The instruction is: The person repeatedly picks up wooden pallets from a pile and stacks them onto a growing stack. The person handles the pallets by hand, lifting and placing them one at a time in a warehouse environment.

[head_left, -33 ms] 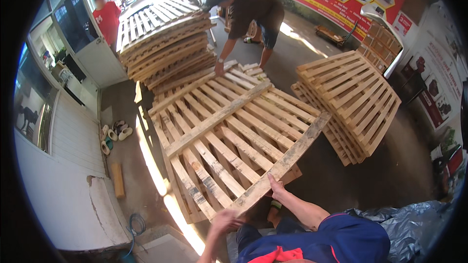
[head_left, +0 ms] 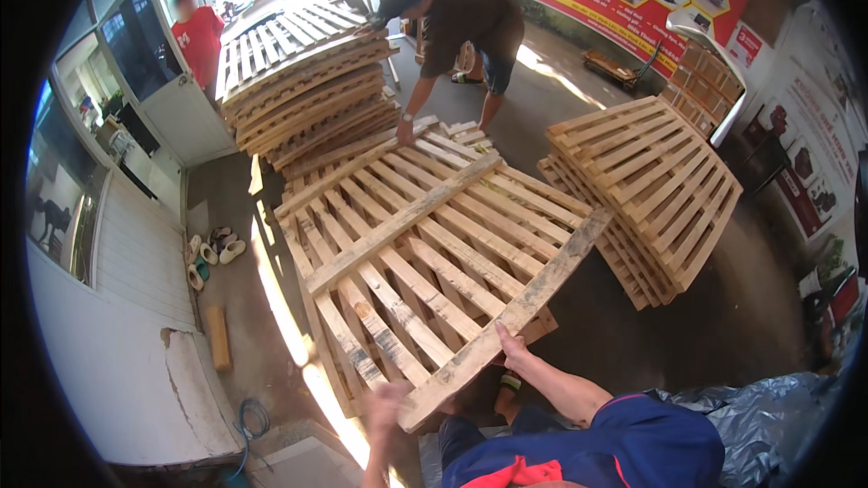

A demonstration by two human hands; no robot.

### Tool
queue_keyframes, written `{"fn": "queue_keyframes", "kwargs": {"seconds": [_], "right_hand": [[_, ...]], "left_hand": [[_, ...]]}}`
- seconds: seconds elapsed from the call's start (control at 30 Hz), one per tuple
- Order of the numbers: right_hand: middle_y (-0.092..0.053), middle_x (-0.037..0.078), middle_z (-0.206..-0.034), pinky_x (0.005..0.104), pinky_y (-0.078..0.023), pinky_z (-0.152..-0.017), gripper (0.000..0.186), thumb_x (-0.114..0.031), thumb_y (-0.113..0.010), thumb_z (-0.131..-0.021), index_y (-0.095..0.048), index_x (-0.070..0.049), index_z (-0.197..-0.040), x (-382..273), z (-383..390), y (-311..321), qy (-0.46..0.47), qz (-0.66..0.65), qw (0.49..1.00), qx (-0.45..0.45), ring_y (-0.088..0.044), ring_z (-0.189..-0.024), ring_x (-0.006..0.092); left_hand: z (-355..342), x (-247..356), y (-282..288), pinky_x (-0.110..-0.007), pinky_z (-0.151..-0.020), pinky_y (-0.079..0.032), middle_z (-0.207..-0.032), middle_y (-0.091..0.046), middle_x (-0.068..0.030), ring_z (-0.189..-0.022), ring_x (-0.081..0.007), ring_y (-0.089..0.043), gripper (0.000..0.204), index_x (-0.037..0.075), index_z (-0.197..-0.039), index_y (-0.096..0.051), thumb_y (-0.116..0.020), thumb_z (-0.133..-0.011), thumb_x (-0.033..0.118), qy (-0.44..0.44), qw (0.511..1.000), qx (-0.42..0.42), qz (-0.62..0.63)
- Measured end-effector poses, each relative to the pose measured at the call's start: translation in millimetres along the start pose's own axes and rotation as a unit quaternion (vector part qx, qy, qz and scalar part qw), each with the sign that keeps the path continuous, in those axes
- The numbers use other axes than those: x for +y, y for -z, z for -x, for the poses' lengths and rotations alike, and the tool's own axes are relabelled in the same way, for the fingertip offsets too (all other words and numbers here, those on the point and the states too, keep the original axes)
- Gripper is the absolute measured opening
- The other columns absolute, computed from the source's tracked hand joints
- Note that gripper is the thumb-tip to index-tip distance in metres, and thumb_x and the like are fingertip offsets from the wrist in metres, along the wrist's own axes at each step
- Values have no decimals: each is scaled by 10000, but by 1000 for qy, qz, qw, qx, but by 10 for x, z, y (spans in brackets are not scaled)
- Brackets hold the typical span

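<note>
A slatted wooden pallet (head_left: 407, 239) lies tilted in front of me, its near beam toward my body. My right hand (head_left: 512, 347) grips that near beam, thumb on top and fingers hidden beneath. At the pallet's near left corner is my left hand (head_left: 387, 405), smeared by motion. Whether it touches the wood or how its fingers are held cannot be made out. Across the pallet a co-worker in a dark shirt (head_left: 470, 23) bends down, one hand (head_left: 405, 133) on its far end. More pallet wood shows underneath.
A tall stack of pallets (head_left: 307, 99) stands at the far left, and a lower stack (head_left: 651, 190) at the right. Beyond the left stack is a person in red (head_left: 197, 41). Shoes (head_left: 213, 253) and a wood block (head_left: 218, 338) lie by the left wall. Silvery sheeting (head_left: 768, 420) is beside me.
My left hand has shifted left and a little up along the pallet's near corner and is now blurred. My right hand keeps its hold.
</note>
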State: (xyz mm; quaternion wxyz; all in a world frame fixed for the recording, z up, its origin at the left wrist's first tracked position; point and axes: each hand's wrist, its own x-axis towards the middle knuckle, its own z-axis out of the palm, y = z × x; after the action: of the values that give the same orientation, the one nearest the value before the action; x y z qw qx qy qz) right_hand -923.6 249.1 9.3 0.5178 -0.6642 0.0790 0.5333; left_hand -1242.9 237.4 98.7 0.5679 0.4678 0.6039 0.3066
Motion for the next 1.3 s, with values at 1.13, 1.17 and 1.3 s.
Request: {"fn": "queue_keyframes", "kwargs": {"seconds": [1.13,1.17,1.3], "right_hand": [[-669,169,-858,341,-552,-540,456,-260,-824,-729,-630,108,-915,-2645,304,752,291,-69,953,49,-662,-755,186],[-671,163,-843,342,-550,-549,445,-257,-822,-730,-635,104,-911,-2747,300,824,294,-71,950,72,-659,-752,185],[-682,150,-838,341,-544,-620,425,-246,-825,-724,-653,93,-915,-3297,186,1314,257,-45,965,38,-651,-742,189]], "left_hand": [[-858,1621,-1249,-558,-958,-471,-1282,-565,-114,-1152,-327,-555,430,70,-1313,-481,-501,-977,337,170,928,-126,306],[-821,1726,-1382,-565,-948,-478,-1283,-563,-114,-1151,-326,-555,423,68,-1309,-483,-508,-975,326,172,923,-122,321],[-561,1892,-2050,-590,-969,-453,-1310,-542,-120,-1180,-341,-535,432,88,-1335,-462,-511,-974,319,199,900,-123,368]]}}
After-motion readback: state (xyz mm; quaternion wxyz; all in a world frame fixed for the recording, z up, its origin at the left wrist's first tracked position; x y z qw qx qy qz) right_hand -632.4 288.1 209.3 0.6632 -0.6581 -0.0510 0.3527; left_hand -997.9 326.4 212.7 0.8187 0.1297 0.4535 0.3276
